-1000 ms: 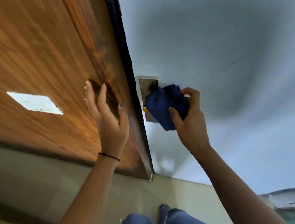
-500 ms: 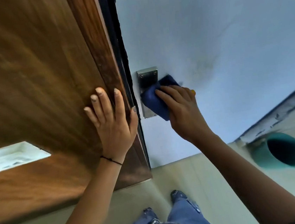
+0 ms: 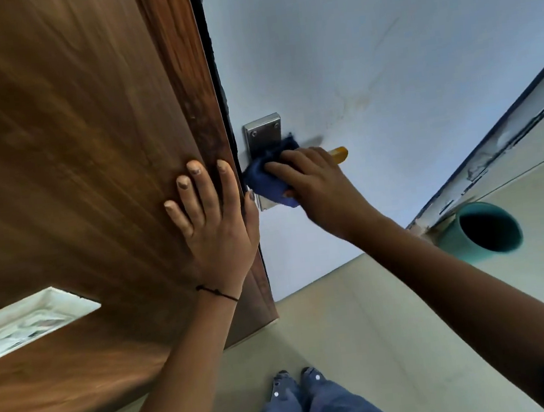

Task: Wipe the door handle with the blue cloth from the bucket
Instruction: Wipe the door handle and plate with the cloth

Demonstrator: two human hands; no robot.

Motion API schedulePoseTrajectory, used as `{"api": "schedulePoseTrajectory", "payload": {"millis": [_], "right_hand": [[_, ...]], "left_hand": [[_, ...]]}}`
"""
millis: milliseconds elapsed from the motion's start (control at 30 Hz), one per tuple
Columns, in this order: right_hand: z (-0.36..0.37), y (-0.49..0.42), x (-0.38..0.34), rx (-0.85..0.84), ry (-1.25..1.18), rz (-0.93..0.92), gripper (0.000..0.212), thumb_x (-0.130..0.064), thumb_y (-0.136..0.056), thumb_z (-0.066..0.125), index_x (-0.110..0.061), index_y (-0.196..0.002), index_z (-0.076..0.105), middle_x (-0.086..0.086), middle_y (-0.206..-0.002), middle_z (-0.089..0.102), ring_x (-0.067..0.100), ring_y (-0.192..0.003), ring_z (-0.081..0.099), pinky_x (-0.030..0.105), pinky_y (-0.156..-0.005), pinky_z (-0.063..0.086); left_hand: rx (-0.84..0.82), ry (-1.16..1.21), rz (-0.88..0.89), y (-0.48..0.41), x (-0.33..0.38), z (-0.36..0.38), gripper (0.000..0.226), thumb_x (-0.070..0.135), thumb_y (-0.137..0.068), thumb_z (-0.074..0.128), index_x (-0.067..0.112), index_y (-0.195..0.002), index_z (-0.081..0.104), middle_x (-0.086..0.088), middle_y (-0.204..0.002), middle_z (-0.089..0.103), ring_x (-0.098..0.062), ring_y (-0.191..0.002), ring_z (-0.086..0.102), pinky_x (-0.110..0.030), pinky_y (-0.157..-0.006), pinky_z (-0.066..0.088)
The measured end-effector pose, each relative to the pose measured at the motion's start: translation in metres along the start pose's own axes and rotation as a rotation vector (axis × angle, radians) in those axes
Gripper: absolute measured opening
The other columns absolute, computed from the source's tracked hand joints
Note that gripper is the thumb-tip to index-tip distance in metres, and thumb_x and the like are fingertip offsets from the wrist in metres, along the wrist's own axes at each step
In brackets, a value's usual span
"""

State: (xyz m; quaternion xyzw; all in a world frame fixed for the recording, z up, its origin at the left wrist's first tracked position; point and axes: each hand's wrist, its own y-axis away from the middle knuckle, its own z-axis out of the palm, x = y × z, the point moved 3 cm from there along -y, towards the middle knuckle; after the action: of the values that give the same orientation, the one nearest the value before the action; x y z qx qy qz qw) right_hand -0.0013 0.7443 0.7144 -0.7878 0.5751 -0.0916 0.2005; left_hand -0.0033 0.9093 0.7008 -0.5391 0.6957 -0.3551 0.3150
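Note:
A steel handle plate (image 3: 263, 132) is fixed to the pale blue door face, close to the door's dark edge. My right hand (image 3: 315, 184) presses the bunched blue cloth (image 3: 266, 181) against the lower part of the plate and the handle. Only the yellow tip of the handle (image 3: 340, 154) sticks out past my fingers; the rest is hidden under cloth and hand. My left hand (image 3: 213, 222) lies flat with fingers spread on the brown wooden door panel (image 3: 72, 160), right beside the door edge.
A teal bucket (image 3: 480, 233) stands on the beige floor at the right, next to a worn door frame (image 3: 506, 131). A white rectangular label (image 3: 23, 322) sits on the wooden panel at lower left. My jeans and shoes (image 3: 300, 402) show at the bottom.
The view has tilted, bringing the bucket into sight. My right hand with the cloth slid along the handle, from gripping it underneath to pressing on top, and the yellow tip now shows.

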Motion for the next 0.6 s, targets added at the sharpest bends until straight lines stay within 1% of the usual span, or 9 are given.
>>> {"api": "schedulePoseTrajectory", "payload": {"millis": [100,167,233,300,367,433,500,567,600], "right_hand": [[0.001,-0.003,-0.004,-0.031,0.001,-0.012,0.051,-0.005,-0.077,0.060,-0.011,-0.128,0.056,0.015,-0.123,0.062,0.034,-0.109,0.057,0.042,-0.096,0.042],[-0.003,0.000,0.012,-0.031,0.010,0.032,0.053,-0.004,-0.075,0.062,-0.012,-0.127,0.057,0.013,-0.119,0.064,0.034,-0.104,0.059,0.040,-0.092,0.042],[-0.009,0.003,0.028,-0.015,0.040,0.095,0.052,-0.006,-0.073,0.060,-0.012,-0.125,0.059,0.012,-0.115,0.065,0.034,-0.100,0.061,0.038,-0.089,0.040],[-0.012,0.003,0.026,0.007,0.054,0.128,0.051,-0.006,-0.072,0.054,-0.011,-0.123,0.060,0.013,-0.112,0.066,0.034,-0.100,0.061,0.039,-0.090,0.040],[-0.010,0.000,0.008,0.034,0.053,0.101,0.052,-0.006,-0.072,0.049,-0.011,-0.122,0.060,0.013,-0.109,0.066,0.034,-0.100,0.061,0.039,-0.090,0.040],[-0.004,-0.001,-0.009,0.044,0.049,0.051,0.050,-0.004,-0.076,0.054,-0.014,-0.125,0.059,0.012,-0.110,0.067,0.033,-0.102,0.061,0.041,-0.092,0.043],[-0.004,-0.001,-0.005,0.032,0.031,0.027,0.051,-0.007,-0.075,0.060,-0.016,-0.125,0.060,0.011,-0.111,0.067,0.032,-0.102,0.062,0.040,-0.092,0.043],[-0.009,0.000,0.015,0.016,0.017,0.058,0.049,-0.016,-0.075,0.055,-0.019,-0.124,0.061,0.009,-0.112,0.068,0.031,-0.102,0.063,0.039,-0.094,0.040],[-0.012,0.002,0.027,0.002,0.019,0.090,0.049,-0.020,-0.076,0.052,-0.020,-0.124,0.061,0.008,-0.113,0.067,0.031,-0.103,0.063,0.041,-0.097,0.039]], "left_hand": [[0.009,-0.018,0.016,0.000,0.001,0.000,0.077,0.040,-0.098,0.039,0.014,-0.150,-0.010,-0.009,-0.154,-0.030,-0.024,-0.143,-0.028,-0.042,-0.116,-0.016],[0.013,-0.014,0.006,-0.001,0.001,0.001,0.080,0.039,-0.096,0.044,0.014,-0.150,-0.011,-0.013,-0.155,-0.027,-0.023,-0.143,-0.028,-0.042,-0.116,-0.016],[0.016,-0.011,-0.005,0.000,0.002,0.001,0.083,0.038,-0.095,0.047,0.015,-0.149,-0.011,-0.020,-0.153,-0.009,-0.022,-0.142,-0.028,-0.041,-0.116,-0.016],[0.015,-0.008,-0.004,0.000,0.002,0.002,0.084,0.037,-0.094,0.048,0.015,-0.149,-0.011,-0.022,-0.146,0.007,-0.022,-0.142,-0.028,-0.041,-0.116,-0.016],[0.013,-0.011,0.000,0.000,0.002,0.002,0.085,0.036,-0.094,0.049,0.015,-0.149,-0.012,-0.022,-0.148,0.004,-0.021,-0.142,-0.029,-0.041,-0.116,-0.016],[0.018,-0.020,0.000,0.000,0.002,0.001,0.084,0.036,-0.095,0.048,0.015,-0.149,-0.012,-0.022,-0.152,-0.006,-0.021,-0.142,-0.029,-0.041,-0.116,-0.016],[0.022,-0.017,0.002,0.001,0.002,0.000,0.083,0.036,-0.095,0.048,0.015,-0.149,-0.013,-0.025,-0.147,0.006,-0.020,-0.142,-0.029,-0.041,-0.116,-0.016],[0.011,-0.016,0.005,0.000,0.002,-0.001,0.084,0.037,-0.095,0.048,0.015,-0.149,-0.013,-0.024,-0.142,0.015,-0.020,-0.142,-0.029,-0.040,-0.116,-0.016],[0.004,-0.019,0.010,0.000,0.000,0.000,0.084,0.037,-0.095,0.048,0.015,-0.149,-0.013,-0.024,-0.144,0.014,-0.020,-0.142,-0.030,-0.040,-0.116,-0.017]]}}
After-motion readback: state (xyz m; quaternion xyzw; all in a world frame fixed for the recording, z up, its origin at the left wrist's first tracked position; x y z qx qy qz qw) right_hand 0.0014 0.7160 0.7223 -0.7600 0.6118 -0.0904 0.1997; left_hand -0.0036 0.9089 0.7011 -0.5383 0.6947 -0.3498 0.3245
